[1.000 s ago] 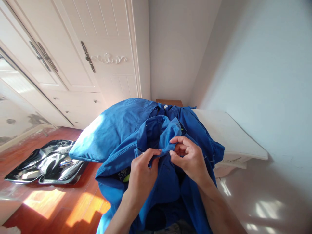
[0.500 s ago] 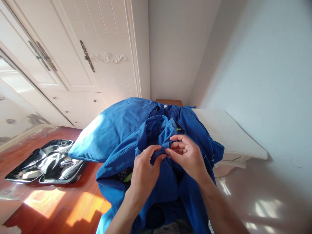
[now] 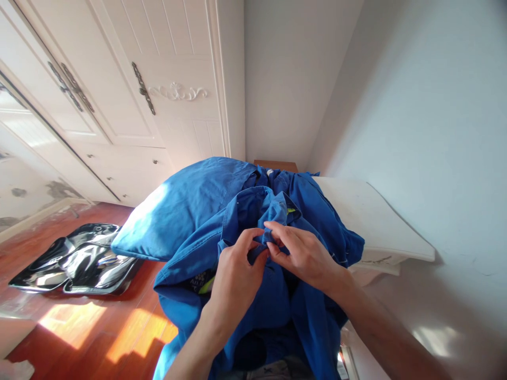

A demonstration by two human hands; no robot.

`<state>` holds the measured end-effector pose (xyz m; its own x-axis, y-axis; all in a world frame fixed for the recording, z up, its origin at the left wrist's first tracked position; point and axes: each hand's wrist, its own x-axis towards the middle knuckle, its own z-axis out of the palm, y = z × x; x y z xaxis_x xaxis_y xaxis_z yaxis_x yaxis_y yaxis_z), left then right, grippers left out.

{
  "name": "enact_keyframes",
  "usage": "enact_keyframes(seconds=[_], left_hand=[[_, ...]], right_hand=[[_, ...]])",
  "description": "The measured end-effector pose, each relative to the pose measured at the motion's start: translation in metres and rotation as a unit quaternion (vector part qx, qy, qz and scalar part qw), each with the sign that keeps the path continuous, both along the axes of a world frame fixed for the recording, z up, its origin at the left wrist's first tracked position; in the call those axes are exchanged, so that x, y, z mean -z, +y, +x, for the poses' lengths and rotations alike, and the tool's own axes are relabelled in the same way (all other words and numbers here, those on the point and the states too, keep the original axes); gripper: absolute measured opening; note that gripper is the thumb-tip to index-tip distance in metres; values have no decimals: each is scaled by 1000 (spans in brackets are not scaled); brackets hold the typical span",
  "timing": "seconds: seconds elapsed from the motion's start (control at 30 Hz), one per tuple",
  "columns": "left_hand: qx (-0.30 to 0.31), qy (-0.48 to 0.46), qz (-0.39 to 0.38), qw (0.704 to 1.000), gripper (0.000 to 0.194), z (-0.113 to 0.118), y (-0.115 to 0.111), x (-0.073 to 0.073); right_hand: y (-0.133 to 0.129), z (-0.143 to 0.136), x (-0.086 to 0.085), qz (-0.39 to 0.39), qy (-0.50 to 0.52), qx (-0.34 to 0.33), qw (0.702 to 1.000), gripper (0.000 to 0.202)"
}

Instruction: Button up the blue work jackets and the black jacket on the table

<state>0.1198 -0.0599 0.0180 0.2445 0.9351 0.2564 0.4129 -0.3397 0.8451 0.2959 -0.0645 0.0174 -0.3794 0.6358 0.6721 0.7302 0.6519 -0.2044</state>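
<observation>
A blue jacket (image 3: 194,240) with a collar lies spread in front of me, a bright green patch and pale print showing at its left side. My left hand (image 3: 241,264) pinches a fold of the cloth near the collar between thumb and forefinger. Close against it, my right hand (image 3: 299,250) pinches the neighbouring edge of the same cloth, fingertips almost meeting the left ones. Whether a button or other fastener is between the fingers is hidden. Behind the jacket sits a bulging blue fabric bundle (image 3: 198,195).
A white table (image 3: 368,206) extends to the right, against a pale wall. White wardrobe doors (image 3: 178,63) with ornate handles stand at the back left. On the reddish wooden floor lies an open black suitcase (image 3: 75,261) with things inside.
My right hand has turned and drawn its fingers in closer to the left fingertips, its forearm swinging outward to the right. The left hand keeps its pinch.
</observation>
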Motion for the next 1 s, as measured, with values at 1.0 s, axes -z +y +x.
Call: enact_keyframes(seconds=[1.0], left_hand=[[-55, -217, 195, 955, 14, 14, 6, 57]], right_hand=[[9, 5, 16, -550, 578, -103, 593, 51]])
